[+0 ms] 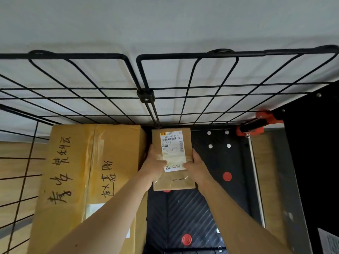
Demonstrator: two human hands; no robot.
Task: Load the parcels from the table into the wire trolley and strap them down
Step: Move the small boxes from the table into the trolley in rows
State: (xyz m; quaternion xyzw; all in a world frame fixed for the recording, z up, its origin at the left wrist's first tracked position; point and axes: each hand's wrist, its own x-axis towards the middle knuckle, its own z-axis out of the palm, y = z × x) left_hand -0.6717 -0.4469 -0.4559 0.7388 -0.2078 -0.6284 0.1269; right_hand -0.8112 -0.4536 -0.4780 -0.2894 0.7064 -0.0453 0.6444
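Observation:
A small brown parcel (172, 143) with a white shipping label sits low inside the wire trolley (146, 74), its far end against the back mesh. My left hand (156, 162) grips its left side and my right hand (197, 163) grips its right side. To its left stands a large cardboard box (88, 173) with black handwriting, touching or nearly touching the small parcel. The trolley's black ribbed floor (189, 213) shows beneath and to the right.
Black mesh panels enclose the back and left (22, 180) of the trolley. An orange clamp (256, 123) holds a metal rod (255, 176) on the right side. Red round studs (227, 176) dot the floor. A white wall lies behind the mesh.

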